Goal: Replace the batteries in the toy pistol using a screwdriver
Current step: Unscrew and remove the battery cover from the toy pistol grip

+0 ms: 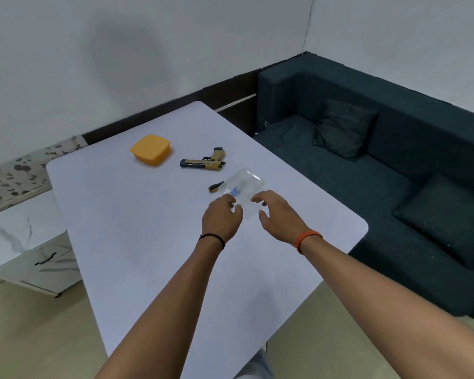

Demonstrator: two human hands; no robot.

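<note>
Head view: left hand [221, 217] and right hand [275, 212], fingers loosely curled, flank clear box [242, 184] near tabletop's [148, 242] right edge; neither clearly grips. Steady both sides, lift level.

A white table [137, 228] with rounded corners carries everything. Toward its far side sits a closed orange plastic box [150, 149]. To the right of the box lies a tan and black toy pistol [204, 160], flat on its side, muzzle toward the box. Nearer the person a clear plastic container [244, 184] rests on the tabletop with something small and blue inside. A screwdriver [215, 186] with a black and yellow handle lies just beside the container's left edge.
</note>
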